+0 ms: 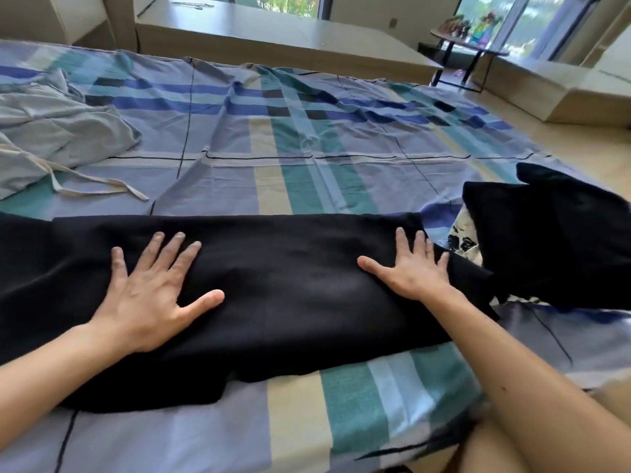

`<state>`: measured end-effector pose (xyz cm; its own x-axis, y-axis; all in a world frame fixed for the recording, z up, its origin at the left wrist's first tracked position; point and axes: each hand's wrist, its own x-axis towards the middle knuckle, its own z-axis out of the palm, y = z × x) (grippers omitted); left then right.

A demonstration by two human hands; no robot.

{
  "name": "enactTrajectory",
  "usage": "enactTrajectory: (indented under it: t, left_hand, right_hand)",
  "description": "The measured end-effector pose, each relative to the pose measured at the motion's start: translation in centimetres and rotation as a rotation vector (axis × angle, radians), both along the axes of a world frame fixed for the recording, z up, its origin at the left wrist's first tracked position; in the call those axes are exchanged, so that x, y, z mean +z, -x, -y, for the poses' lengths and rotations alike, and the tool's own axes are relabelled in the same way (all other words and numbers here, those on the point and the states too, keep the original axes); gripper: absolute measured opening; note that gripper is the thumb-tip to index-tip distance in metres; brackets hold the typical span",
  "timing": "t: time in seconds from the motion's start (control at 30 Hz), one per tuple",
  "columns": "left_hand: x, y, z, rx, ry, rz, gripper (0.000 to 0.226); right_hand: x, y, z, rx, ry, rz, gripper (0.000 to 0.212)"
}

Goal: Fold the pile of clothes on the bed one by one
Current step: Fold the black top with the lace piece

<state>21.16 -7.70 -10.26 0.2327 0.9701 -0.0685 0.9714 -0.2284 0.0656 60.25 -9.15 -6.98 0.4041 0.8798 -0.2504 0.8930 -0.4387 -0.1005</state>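
Two bare hands, the left hand (pixel 150 295) and the right hand (pixel 413 271), in the lower half of the frame. Two black pieces: one black garment (pixel 290 295) across the middle, one black heap (pixel 553 240) at the right edge. One patterned cloth (pixel 461 238) beside that heap (only a corner shows). One pale grey garment (pixel 51 131) upper left. One checked sheet (pixel 273 148). One small table (pixel 471 46) upper right.

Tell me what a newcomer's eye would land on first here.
A long black garment lies across the near part of the plaid bedsheet, with the left hand and right hand pressed flat on it. A crumpled grey garment sits at far left, and more dark clothes are heaped at the right edge.
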Motion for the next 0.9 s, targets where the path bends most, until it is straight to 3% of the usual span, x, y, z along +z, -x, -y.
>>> enactTrajectory:
  t: [0.23,0.27,0.37,0.4,0.5,0.57,0.63,0.73,0.83,0.9]
  left_hand:
    - [2.1,-3.0,1.8,-0.018,0.021,0.107,0.11]
    - [2.5,-3.9,2.3,-0.058,0.018,0.138,0.106]
    - [3.5,-6.4,4.0,-0.189,0.022,0.25,0.093]
    - [3.8,-7.1,4.4,-0.224,0.023,0.286,0.091]
    - [5.1,-8.6,5.4,-0.205,0.075,0.501,0.084]
    - [6.4,-9.5,5.4,-0.088,0.172,0.721,0.064]
    - [7.8,-10.3,5.0,0.02,0.316,0.967,0.052]
    - [9.6,-11.1,4.2,0.096,0.449,1.285,0.064]
    - [11.4,-11.2,3.9,0.139,0.628,1.47,0.068]
    - [12.5,-10.8,3.8,0.131,0.754,1.536,0.057]
  right_hand:
    - [1.8,-3.9,0.1,-0.17,-0.036,-0.09,0.137]
    - [2.1,-4.2,-0.1,-0.181,-0.042,-0.183,0.127]
    - [2.8,-4.3,0.1,-0.197,-0.078,-0.61,0.06]
    - [3.1,-4.0,0.2,-0.196,-0.081,-0.706,0.053]
    - [4.4,-2.4,0.5,-0.19,-0.153,-0.886,0.059]
    - [5.9,-1.0,0.6,-0.176,-0.242,-0.956,0.039]
    - [7.8,0.3,0.8,-0.117,-0.28,-1.025,0.032]
    - [10.4,2.9,1.4,0.015,-0.329,-1.113,0.037]
    - [11.7,7.6,2.0,0.237,-0.268,-1.125,0.033]
    - [11.7,10.3,2.2,0.478,-0.122,-1.174,0.032]
